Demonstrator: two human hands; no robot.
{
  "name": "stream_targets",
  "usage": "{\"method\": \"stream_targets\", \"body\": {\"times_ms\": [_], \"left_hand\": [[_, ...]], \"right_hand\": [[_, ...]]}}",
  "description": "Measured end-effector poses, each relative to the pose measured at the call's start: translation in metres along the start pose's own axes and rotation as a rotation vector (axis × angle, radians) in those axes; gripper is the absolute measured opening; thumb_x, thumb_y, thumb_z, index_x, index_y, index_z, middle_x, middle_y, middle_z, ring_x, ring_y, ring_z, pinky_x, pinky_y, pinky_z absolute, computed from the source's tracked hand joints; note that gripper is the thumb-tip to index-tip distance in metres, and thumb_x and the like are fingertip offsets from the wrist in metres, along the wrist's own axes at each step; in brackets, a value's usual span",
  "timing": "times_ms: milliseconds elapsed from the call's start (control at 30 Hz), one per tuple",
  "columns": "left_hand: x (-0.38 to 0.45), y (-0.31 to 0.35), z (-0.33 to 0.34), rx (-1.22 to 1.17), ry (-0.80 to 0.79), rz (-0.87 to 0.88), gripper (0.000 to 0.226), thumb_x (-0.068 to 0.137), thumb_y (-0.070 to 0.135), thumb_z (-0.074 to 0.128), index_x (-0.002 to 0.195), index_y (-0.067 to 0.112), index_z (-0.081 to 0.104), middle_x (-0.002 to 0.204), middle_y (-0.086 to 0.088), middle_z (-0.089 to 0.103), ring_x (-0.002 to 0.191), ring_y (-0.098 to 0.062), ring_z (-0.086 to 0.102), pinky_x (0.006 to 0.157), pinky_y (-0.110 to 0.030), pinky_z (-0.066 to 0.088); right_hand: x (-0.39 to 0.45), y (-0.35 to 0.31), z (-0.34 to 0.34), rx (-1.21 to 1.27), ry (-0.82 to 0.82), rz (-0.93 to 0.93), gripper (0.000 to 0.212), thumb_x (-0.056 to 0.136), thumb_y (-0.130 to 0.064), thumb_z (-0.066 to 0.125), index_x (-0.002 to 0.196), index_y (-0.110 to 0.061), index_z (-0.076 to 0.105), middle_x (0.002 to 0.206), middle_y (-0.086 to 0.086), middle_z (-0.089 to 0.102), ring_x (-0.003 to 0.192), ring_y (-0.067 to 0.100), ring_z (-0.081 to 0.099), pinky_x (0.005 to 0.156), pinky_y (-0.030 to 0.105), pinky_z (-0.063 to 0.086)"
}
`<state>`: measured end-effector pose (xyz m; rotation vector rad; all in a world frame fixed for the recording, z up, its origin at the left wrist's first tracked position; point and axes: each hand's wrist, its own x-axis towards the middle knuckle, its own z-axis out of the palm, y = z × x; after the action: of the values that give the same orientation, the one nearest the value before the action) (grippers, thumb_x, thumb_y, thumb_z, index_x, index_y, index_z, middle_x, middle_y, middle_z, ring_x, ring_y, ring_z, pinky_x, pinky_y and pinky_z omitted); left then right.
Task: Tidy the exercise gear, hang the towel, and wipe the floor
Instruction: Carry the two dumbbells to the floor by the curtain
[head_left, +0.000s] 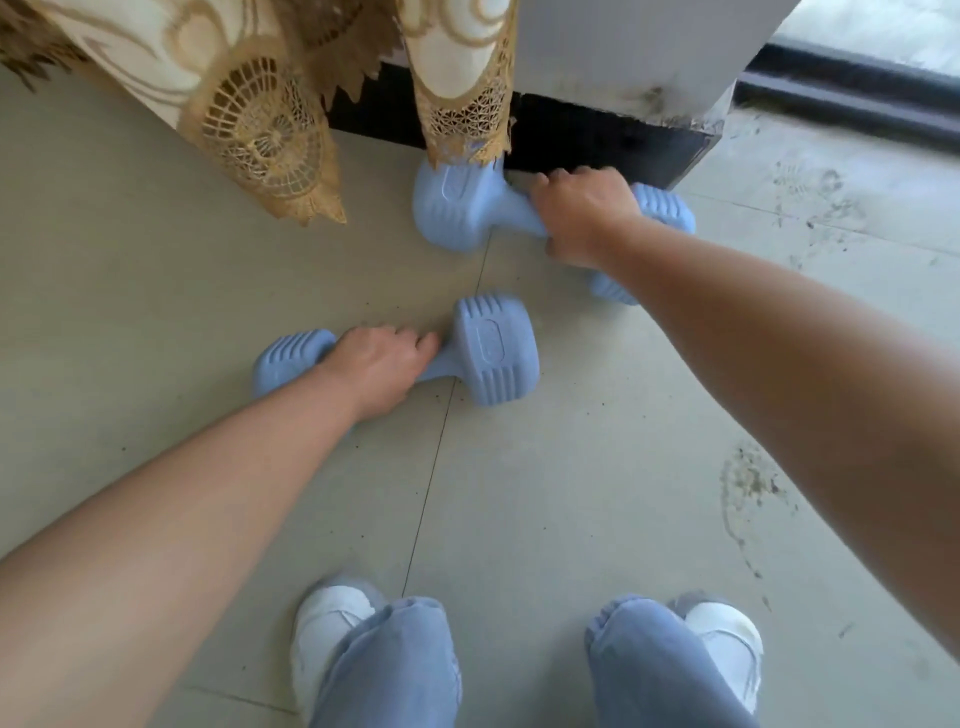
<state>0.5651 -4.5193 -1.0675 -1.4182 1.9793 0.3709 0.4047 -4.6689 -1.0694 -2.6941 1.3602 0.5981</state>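
Note:
Two light-blue dumbbells lie on the grey tiled floor. The near dumbbell (493, 353) is in the middle of the view, and my left hand (376, 366) grips its handle between the two heads. The far dumbbell (457, 208) rests against the black skirting of a white wall corner; my right hand (582, 213) is curled round its handle. Its right head is partly hidden behind my wrist, and another bit of blue plastic shows just below my right forearm.
A cream and gold lace curtain (260, 119) hangs at the upper left, its hem touching the far dumbbell. Dirty smudges (748, 483) mark the tiles on the right. My feet in white shoes (332, 629) stand at the bottom. A dark door track (852, 83) runs at upper right.

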Motion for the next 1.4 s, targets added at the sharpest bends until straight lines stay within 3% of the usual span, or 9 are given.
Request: {"method": "stream_targets", "body": {"times_ms": [200, 367, 467, 533, 600, 700, 900, 1167, 1400], "left_hand": [[-0.004, 0.002, 0.011, -0.092, 0.013, 0.008, 0.038, 0.095, 0.01, 0.04, 0.133, 0.005, 0.038, 0.129, -0.014, 0.049, 0.118, -0.029, 0.05, 0.085, -0.037, 0.046], [-0.004, 0.003, 0.005, -0.103, -0.01, -0.024, 0.037, 0.093, 0.008, 0.042, 0.13, 0.008, 0.038, 0.128, -0.01, 0.048, 0.119, -0.026, 0.048, 0.086, -0.036, 0.045], [-0.002, 0.0, 0.0, -0.168, -0.024, -0.057, 0.034, 0.09, 0.009, 0.047, 0.124, 0.009, 0.042, 0.125, -0.009, 0.051, 0.118, -0.026, 0.048, 0.086, -0.036, 0.044], [0.001, -0.001, -0.003, -0.195, -0.001, -0.072, 0.032, 0.088, 0.011, 0.051, 0.119, 0.01, 0.044, 0.121, -0.008, 0.054, 0.116, -0.026, 0.049, 0.083, -0.036, 0.044], [0.007, 0.001, -0.01, -0.211, 0.031, -0.054, 0.03, 0.086, 0.012, 0.052, 0.116, 0.01, 0.046, 0.117, -0.009, 0.056, 0.113, -0.027, 0.05, 0.081, -0.036, 0.044], [0.02, 0.01, -0.024, -0.2, 0.072, 0.011, 0.032, 0.085, 0.013, 0.053, 0.116, 0.011, 0.046, 0.117, -0.008, 0.056, 0.113, -0.027, 0.05, 0.079, -0.036, 0.044], [0.048, 0.025, -0.051, -0.117, 0.134, 0.13, 0.034, 0.085, 0.015, 0.055, 0.117, 0.01, 0.044, 0.117, -0.006, 0.057, 0.113, -0.026, 0.049, 0.072, -0.033, 0.04], [0.063, 0.029, -0.064, -0.082, 0.153, 0.185, 0.034, 0.084, 0.013, 0.056, 0.116, 0.011, 0.046, 0.113, -0.005, 0.059, 0.111, -0.025, 0.049, 0.071, -0.032, 0.036], [0.068, 0.027, -0.065, -0.044, 0.136, 0.194, 0.035, 0.086, 0.011, 0.055, 0.119, 0.012, 0.047, 0.116, -0.006, 0.057, 0.112, -0.025, 0.049, 0.076, -0.035, 0.042]], "right_hand": [[0.019, -0.002, 0.007, -0.077, 0.006, -0.076, 0.035, 0.087, -0.008, 0.051, 0.121, -0.002, 0.047, 0.119, 0.017, 0.059, 0.11, 0.034, 0.055, 0.09, 0.037, 0.039], [0.014, 0.002, 0.002, -0.016, 0.053, -0.101, 0.038, 0.092, -0.014, 0.047, 0.129, -0.004, 0.045, 0.122, 0.016, 0.056, 0.113, 0.033, 0.052, 0.091, 0.038, 0.038], [-0.006, 0.013, 0.003, 0.132, 0.284, -0.129, 0.041, 0.087, -0.022, 0.046, 0.12, -0.001, 0.056, 0.114, 0.019, 0.062, 0.105, 0.035, 0.059, 0.096, 0.043, 0.041], [-0.022, 0.024, 0.016, 0.24, 0.468, -0.074, 0.043, 0.078, -0.024, 0.044, 0.105, 0.003, 0.065, 0.101, 0.022, 0.068, 0.089, 0.038, 0.066, 0.087, 0.052, 0.048], [-0.044, 0.03, 0.032, 0.406, 0.55, 0.059, 0.046, 0.078, -0.021, 0.043, 0.108, 0.009, 0.062, 0.108, 0.028, 0.064, 0.097, 0.045, 0.063, 0.088, 0.053, 0.047], [-0.08, 0.03, 0.04, 0.661, 0.516, 0.284, 0.056, 0.078, -0.025, 0.038, 0.115, 0.013, 0.056, 0.12, 0.032, 0.055, 0.109, 0.048, 0.055, 0.094, 0.048, 0.043], [-0.117, 0.022, 0.062, 0.715, 0.395, 0.241, 0.048, 0.081, -0.024, 0.047, 0.112, 0.011, 0.059, 0.119, 0.031, 0.057, 0.1, 0.043, 0.062, 0.076, 0.043, 0.052], [-0.12, 0.018, 0.062, 0.778, 0.325, 0.32, 0.045, 0.085, 0.009, 0.045, 0.13, 0.005, 0.049, 0.141, 0.025, 0.042, 0.121, 0.04, 0.052, 0.091, 0.045, 0.047], [-0.119, 0.013, 0.057, 0.795, 0.247, 0.334, 0.054, 0.075, 0.005, 0.034, 0.125, 0.009, 0.052, 0.137, 0.032, 0.042, 0.119, 0.043, 0.052, 0.084, 0.047, 0.049]]}}
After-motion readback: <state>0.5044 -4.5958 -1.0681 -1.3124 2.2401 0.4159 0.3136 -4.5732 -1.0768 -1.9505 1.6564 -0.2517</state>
